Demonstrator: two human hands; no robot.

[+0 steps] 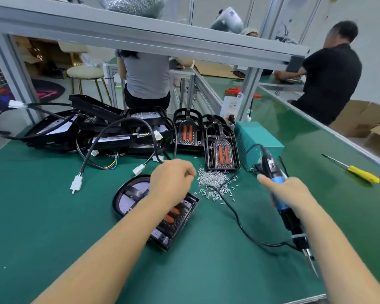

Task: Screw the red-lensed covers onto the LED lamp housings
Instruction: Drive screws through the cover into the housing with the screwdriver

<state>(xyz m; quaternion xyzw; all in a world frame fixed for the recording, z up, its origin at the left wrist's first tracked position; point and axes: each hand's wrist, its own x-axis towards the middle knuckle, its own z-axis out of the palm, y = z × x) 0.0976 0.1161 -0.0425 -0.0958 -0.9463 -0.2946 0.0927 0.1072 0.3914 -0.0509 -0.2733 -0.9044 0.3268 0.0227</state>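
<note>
Left hand: the left hand (173, 178) hovers over the near edge of the screw pile, knuckles up, fingers curled under with the tips drawn together; whether a screw sits between them cannot be told. Its forearm runs from the lower left across the lamp below.

Right hand: the right hand (287, 191) is wrapped around the blue grip of an electric screwdriver (290, 218), index finger stretched out toward the pile.

Electric screwdriver: long and slim, black and blue plastic body, cable end up and away, thin metal bit slanting down toward the viewer's right.

Lamp housing: a black LED lamp housing (132, 194) with its red-lensed cover (173, 213) lies flat on the surface under the left forearm. Its long axis runs diagonally, rounded end to the far left, square end to the near right. Two orange-red oblong lenses show in the cover.

Screws: a loose heap of small, shiny silver screws (213, 181) lies just right of the left hand.

Other lamps: two more covered lamps (221, 148) lie flat beyond the pile, rounded ends pointing away.

Surface: smooth green matting (53, 216).

Farther out: a teal metal power box (259, 139) stands behind the right hand; a yellow-handled screwdriver (358, 170) lies well apart on the right.
</note>
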